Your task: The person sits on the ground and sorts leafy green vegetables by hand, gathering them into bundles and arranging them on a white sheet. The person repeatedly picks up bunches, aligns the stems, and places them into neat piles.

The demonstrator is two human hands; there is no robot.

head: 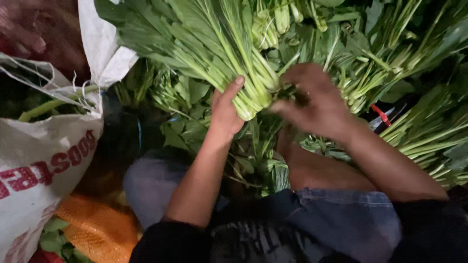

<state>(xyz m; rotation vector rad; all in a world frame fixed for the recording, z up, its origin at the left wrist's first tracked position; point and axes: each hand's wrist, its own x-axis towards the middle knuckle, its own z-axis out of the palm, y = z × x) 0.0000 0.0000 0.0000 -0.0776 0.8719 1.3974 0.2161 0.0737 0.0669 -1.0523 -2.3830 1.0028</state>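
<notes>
At frame centre, a bundle of leafy greens (219,53) is being gathered, its stem ends clasped by the left hand (225,109) while the right hand's (312,100) blurred grip cannot be told; steadier bunching seems needed.

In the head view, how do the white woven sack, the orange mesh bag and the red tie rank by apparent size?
1. white woven sack, largest, though it lies near the camera and is cut by the edge.
2. orange mesh bag.
3. red tie, smallest.
</notes>
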